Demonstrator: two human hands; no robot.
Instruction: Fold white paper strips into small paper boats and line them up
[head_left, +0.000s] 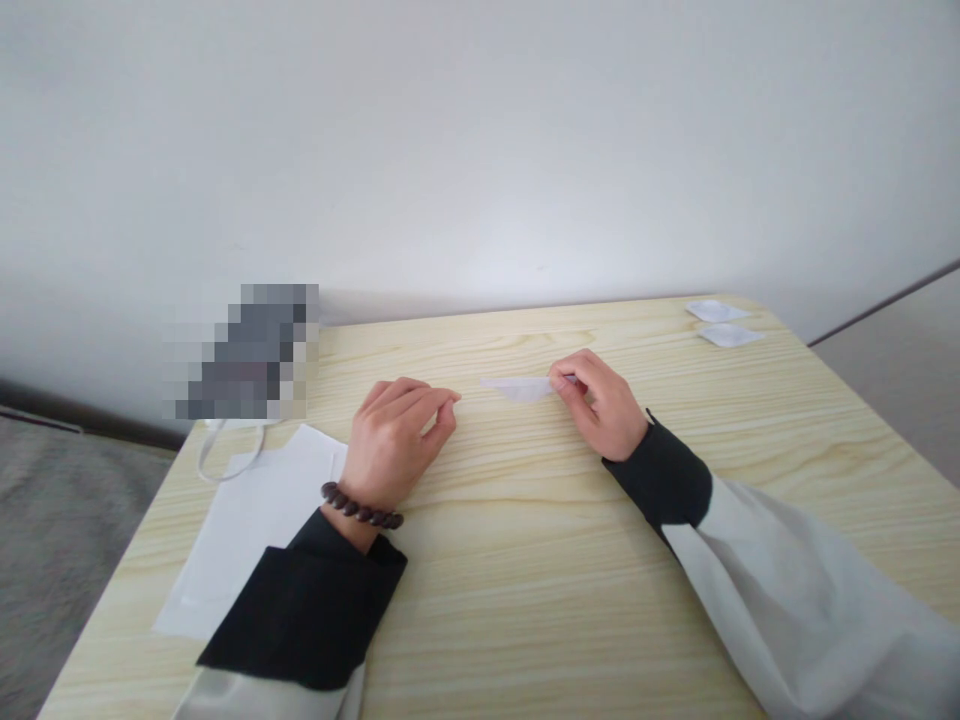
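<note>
Head view: right hand (600,410) resting on a pale wooden table (525,560), thumb and forefinger pinched on the right end of a small folded white paper piece (521,387); paper piece lying flat on the tabletop, just left of that hand, near the table's middle toward the far edge; left hand (397,440) a little apart from the paper's left tip, fingers curled with fingertips drawn close to the thumb, holding nothing visible, heel on the wood; beaded bracelet (361,508) around the left wrist; white paper sheets (247,520) under and left of the left forearm; white cord loop (225,455) at the sheets' far edge, below a blurred-out patch; two small folded white papers (724,322) lying at the far right corner, well apart from both hands.
</note>
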